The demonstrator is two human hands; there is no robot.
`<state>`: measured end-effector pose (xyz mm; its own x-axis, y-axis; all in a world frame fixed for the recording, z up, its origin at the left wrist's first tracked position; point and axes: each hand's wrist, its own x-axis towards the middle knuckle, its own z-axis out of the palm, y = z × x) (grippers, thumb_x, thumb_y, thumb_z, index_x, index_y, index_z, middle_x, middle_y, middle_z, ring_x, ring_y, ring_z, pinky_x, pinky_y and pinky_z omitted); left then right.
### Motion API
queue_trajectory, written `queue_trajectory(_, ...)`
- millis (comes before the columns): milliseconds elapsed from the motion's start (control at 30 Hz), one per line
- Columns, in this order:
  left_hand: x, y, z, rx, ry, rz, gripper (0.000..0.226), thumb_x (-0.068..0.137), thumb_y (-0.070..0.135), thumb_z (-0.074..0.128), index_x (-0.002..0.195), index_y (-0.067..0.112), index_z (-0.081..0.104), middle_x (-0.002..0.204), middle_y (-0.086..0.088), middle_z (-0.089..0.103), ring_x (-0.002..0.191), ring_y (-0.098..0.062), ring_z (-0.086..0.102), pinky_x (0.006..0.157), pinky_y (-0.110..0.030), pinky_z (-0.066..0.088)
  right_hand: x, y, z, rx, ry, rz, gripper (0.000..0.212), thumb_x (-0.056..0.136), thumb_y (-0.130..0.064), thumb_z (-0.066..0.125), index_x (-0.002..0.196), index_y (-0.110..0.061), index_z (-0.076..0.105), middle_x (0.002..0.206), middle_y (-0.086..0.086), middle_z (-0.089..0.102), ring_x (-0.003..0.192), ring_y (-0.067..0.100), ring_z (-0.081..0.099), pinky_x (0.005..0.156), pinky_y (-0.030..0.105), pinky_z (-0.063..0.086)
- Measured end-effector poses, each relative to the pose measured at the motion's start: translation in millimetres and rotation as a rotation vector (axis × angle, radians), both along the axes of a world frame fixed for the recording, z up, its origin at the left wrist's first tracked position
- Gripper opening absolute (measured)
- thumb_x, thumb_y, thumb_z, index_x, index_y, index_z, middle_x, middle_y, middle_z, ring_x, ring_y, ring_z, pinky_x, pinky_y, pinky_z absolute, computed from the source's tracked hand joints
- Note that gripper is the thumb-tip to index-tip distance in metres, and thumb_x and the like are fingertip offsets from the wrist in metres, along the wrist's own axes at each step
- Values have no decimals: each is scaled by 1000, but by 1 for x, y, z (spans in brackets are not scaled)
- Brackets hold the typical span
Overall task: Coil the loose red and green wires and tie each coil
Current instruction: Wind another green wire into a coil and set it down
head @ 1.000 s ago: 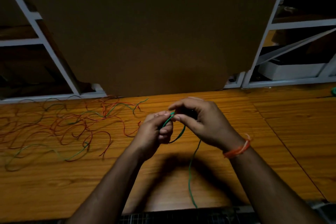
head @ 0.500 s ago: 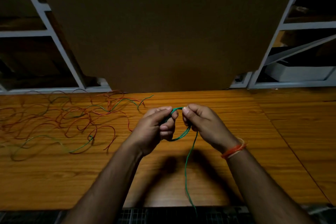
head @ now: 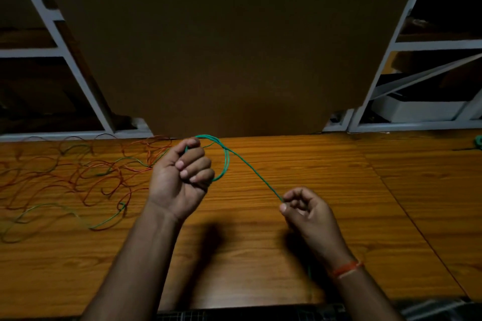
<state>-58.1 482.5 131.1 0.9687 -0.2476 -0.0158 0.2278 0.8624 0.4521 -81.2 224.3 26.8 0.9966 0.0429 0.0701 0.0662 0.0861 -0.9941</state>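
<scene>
The left hand [head: 182, 180] is raised above the middle of the counter [head: 300, 229], toward its far edge, palm turned up to the camera and fingers curled tight; its grip is closed round a small coil [head: 223, 164] of green wire, whose loops arch out past the thumb at the top and come back in under the curled fingers. From the crossing on the coil's far side, a single green wire [head: 254, 173] runs taut and straight down toward the near edge to the right hand [head: 306, 212]. That hand's grip is a narrow pinch, thumb and forefinger closed on the wire, the other fingers loosely curled. A faint green tail shows below the right wrist near the near edge. An orange band [head: 345, 270] sits on the right wrist. On the left part of the counter, from the far edge to about midway, lies a spread tangle of loose wires [head: 86, 177], red and green, flat on the wood and well apart from both hands. At the far right edge lies a small green thing [head: 478, 141], too dim and cropped to tell. A brown board [head: 234, 47] stands against the far edge, with white shelving [head: 78, 70] on both sides.
</scene>
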Motion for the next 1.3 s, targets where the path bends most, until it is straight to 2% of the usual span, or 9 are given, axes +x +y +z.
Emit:
queue_trajectory(133,1,14,-1,-45,4,107,31,106,20,38,81,17,57,49,9,32,39,-4,29,43,-15,21,-11,-13,-6,-332,-18,-182,11,86,-8,78,80,-15,73,68,-1,71,62,13,61,57,25,47)
queue_trajectory(267,-3,1,-6,74,74,214,31,108,21,36,86,15,56,56,10,40,43,-1,38,42,-11,31,-21,-11,22,-751,-297,75,10,89,-24,76,80,-28,75,84,-20,69,81,2,65,67,14,45)
queue_trajectory(467,-16,-25,-24,658,-79,223,26,111,25,33,101,9,51,69,-8,67,57,-18,66,51,-21,52,-22,19,79,-721,-664,286,11,97,-30,68,96,-22,75,85,-9,63,80,5,60,68,23,46)
queue_trajectory(633,-36,-36,-28,896,-223,90,28,109,21,36,94,4,52,63,-11,52,48,-18,48,47,-23,41,-1,40,112,-634,-714,258,6,92,-19,74,98,-18,77,86,-8,68,81,3,64,70,18,47)
queue_trajectory(800,-41,-35,-29,719,-162,-5,32,104,27,40,84,10,58,56,2,28,46,-8,20,46,-22,13,20,46,124,-532,-541,340,23,91,-10,74,111,-21,72,93,-9,72,89,9,69,76,27,58)
queue_trajectory(900,-41,-29,-28,597,-123,-70,34,102,37,47,82,12,58,56,5,24,47,-6,17,44,-21,13,28,48,112,-471,-522,254,20,90,-13,76,108,-19,74,94,-9,71,91,10,68,75,22,55)
queue_trajectory(1033,-42,-22,-28,460,-132,-134,29,101,31,47,77,16,54,53,8,26,45,-5,16,42,-19,13,30,54,81,-418,-461,194,14,98,-25,64,105,-20,75,96,-14,70,92,13,67,76,36,55)
queue_trajectory(1167,-41,-18,-28,301,-83,-147,31,102,31,45,76,18,55,51,11,29,44,-4,14,40,-17,13,10,63,55,-400,-384,214,31,108,-31,42,98,-18,69,81,-21,57,73,0,55,66,14,37)
queue_trajectory(1300,-40,-22,-30,313,-57,-200,34,104,31,42,76,17,54,50,11,30,41,-2,21,39,-17,20,2,74,46,-153,-178,178,40,105,-40,41,70,-25,52,68,-7,49,65,11,41,65,33,33)
